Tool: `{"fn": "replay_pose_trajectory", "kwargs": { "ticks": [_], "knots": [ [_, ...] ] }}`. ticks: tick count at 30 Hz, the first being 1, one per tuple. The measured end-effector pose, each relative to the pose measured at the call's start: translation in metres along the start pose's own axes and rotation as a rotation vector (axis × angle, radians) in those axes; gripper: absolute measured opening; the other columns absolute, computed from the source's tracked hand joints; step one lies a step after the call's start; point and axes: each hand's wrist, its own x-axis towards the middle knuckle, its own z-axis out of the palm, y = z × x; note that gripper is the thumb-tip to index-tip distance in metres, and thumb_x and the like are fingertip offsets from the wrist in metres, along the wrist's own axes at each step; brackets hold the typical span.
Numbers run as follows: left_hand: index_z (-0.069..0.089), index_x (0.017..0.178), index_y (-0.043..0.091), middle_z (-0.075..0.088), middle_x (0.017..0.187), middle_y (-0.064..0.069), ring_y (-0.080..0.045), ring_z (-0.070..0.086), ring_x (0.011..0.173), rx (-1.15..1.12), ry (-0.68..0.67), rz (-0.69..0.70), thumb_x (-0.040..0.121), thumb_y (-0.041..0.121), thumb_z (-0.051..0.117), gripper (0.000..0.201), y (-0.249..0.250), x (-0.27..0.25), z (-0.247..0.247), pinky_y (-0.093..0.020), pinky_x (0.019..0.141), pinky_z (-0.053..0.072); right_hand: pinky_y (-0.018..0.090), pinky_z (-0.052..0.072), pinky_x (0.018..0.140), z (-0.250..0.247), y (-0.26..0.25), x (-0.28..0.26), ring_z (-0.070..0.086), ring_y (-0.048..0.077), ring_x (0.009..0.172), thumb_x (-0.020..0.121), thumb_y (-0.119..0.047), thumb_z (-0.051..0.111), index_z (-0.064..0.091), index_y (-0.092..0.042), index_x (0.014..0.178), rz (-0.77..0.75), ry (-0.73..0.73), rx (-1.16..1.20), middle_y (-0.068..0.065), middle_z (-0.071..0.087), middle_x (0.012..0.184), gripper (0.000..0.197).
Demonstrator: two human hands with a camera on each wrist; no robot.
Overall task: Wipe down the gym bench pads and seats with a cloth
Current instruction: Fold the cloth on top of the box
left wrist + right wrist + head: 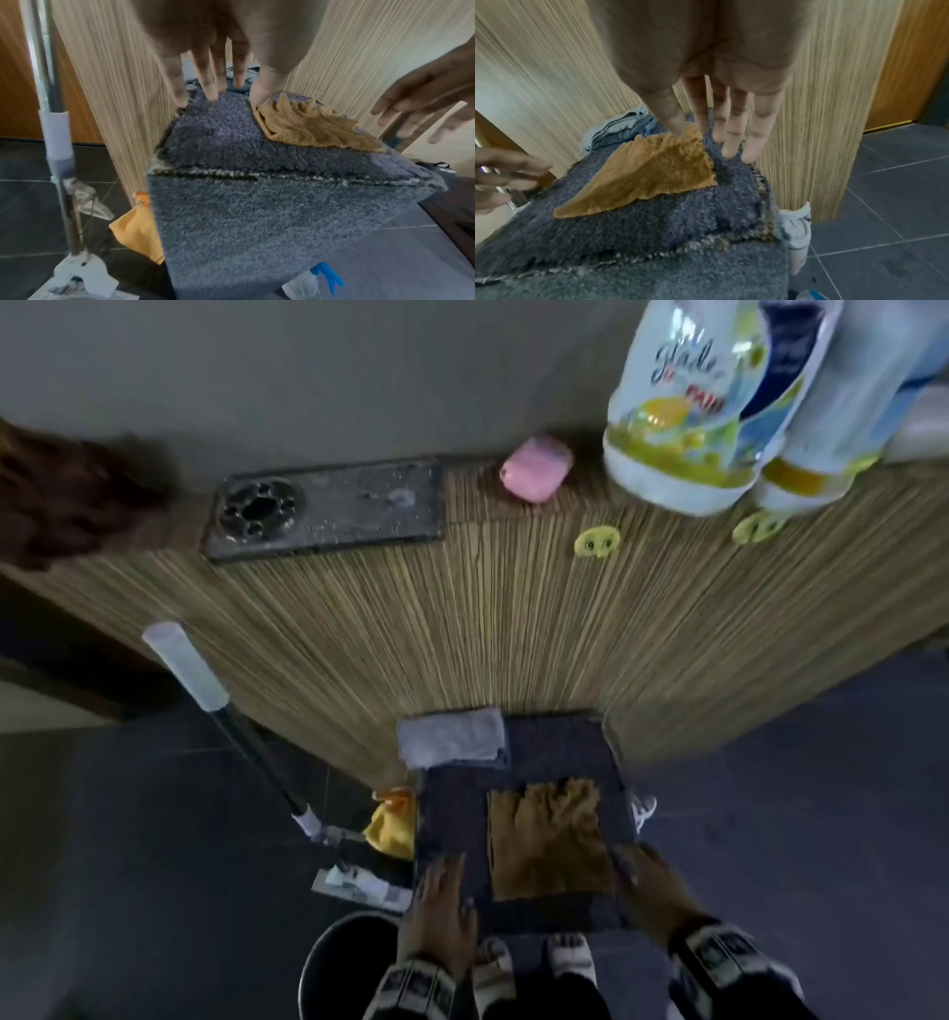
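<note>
Both hands are held flat, fingers spread, nothing pinched — L hand (440, 911) on the grey pad (518, 911), R hand (648, 891) at its R edge. Prep stage is judged: wiping not yet begun. Next, the tan cloth (548, 839) — lying rumpled atop the pad btwn the hands — needs gripping.

A cloth (549, 845) lies on the mat (452, 814), folded towel (451, 737) behind it.
</note>
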Motion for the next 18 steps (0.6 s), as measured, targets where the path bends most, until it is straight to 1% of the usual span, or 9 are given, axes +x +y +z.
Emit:
{"fn": "replay_pose_trajectory", "kwargs": {
  "ticks": [2,5,7,9,12,13,15,17,18],
  "knots": [
    [0.011,0.151,0.026,0.010,0.158,0.005,-0.017,0.017,0.143,0.063,0.073,0.036,0.097,0.033,0.036,0.060,0.001,0.017,0.004,-0.028,0.113,0.019,0.034,0.045,0.074,0.002,-0.006,0.008,0.052,0.022,0.091,0.094,-0.027,0.046,0.047,-0.026,0.118,0.021,0.048,0.059,0.011,0.050,0.124,0.024],
    [0.007,0.152,0.026,0.004,0.159,0.007,-0.013,0.008,0.145,0.155,0.137,0.046,0.096,0.034,0.034,0.062,0.005,0.036,0.010,-0.032,0.115,0.007,0.037,0.046,0.079,-0.001,-0.019,0.020,0.055,0.030,0.103,0.093,-0.036,0.051,0.042,-0.019,0.129,0.079,0.025,0.067,0.008,0.042,0.133,0.041],
    [0.006,0.152,0.024,0.000,0.159,0.007,-0.011,0.003,0.146,0.186,0.130,0.050,0.096,0.033,0.034,0.063,0.002,0.044,0.018,-0.032,0.116,0.002,0.037,0.045,0.082,0.000,-0.023,0.027,0.054,0.032,0.106,0.093,-0.037,0.051,0.040,-0.016,0.131,0.105,0.010,0.065,0.010,0.043,0.132,0.046],
    [0.008,0.152,0.021,0.000,0.159,0.005,-0.011,-0.001,0.146,0.189,0.158,0.082,0.095,0.032,0.037,0.064,-0.003,0.053,0.024,-0.032,0.116,-0.004,0.032,0.042,0.083,-0.002,-0.029,0.034,0.052,0.031,0.107,0.093,-0.035,0.051,0.041,-0.012,0.129,0.130,0.012,0.000,0.014,0.048,0.127,0.044],
    [0.014,0.151,0.017,0.005,0.159,0.002,-0.011,-0.001,0.146,0.148,0.202,0.143,0.094,0.028,0.040,0.064,-0.008,0.058,0.034,-0.031,0.115,-0.012,0.032,0.039,0.090,0.000,-0.036,0.042,0.050,0.032,0.115,0.092,-0.034,0.053,0.041,-0.007,0.132,0.156,0.083,-0.043,0.017,0.048,0.128,0.049],
    [0.017,0.151,0.015,0.009,0.159,0.001,-0.011,0.000,0.146,0.146,0.230,0.164,0.094,0.027,0.040,0.063,-0.010,0.057,0.037,-0.032,0.115,-0.010,0.032,0.038,0.093,0.002,-0.038,0.044,0.048,0.032,0.118,0.092,-0.034,0.054,0.040,-0.006,0.133,0.170,0.099,-0.034,0.017,0.047,0.130,0.052],
    [0.026,0.148,0.010,0.020,0.156,-0.004,-0.013,0.007,0.144,0.154,0.285,0.204,0.092,0.028,0.036,0.059,-0.013,0.056,0.042,-0.039,0.117,0.000,0.033,0.038,0.095,0.004,-0.041,0.047,0.048,0.031,0.120,0.090,-0.037,0.057,0.039,-0.006,0.133,0.211,0.124,0.005,0.016,0.049,0.130,0.056],
    [0.033,0.145,0.007,0.028,0.154,-0.007,-0.017,0.015,0.142,0.161,0.322,0.217,0.090,0.030,0.030,0.060,-0.012,0.055,0.043,-0.045,0.116,0.010,0.031,0.040,0.088,0.005,-0.043,0.049,0.051,0.031,0.116,0.086,-0.038,0.063,0.041,-0.006,0.129,0.259,0.153,0.068,0.015,0.054,0.124,0.058],
    [0.034,0.145,0.006,0.029,0.153,-0.008,-0.018,0.016,0.142,0.173,0.325,0.216,0.090,0.030,0.028,0.060,-0.012,0.055,0.044,-0.046,0.116,0.012,0.030,0.040,0.084,0.006,-0.044,0.050,0.053,0.031,0.114,0.085,-0.039,0.065,0.042,-0.006,0.126,0.284,0.166,0.095,0.014,0.056,0.121,0.057]
  ]
}}
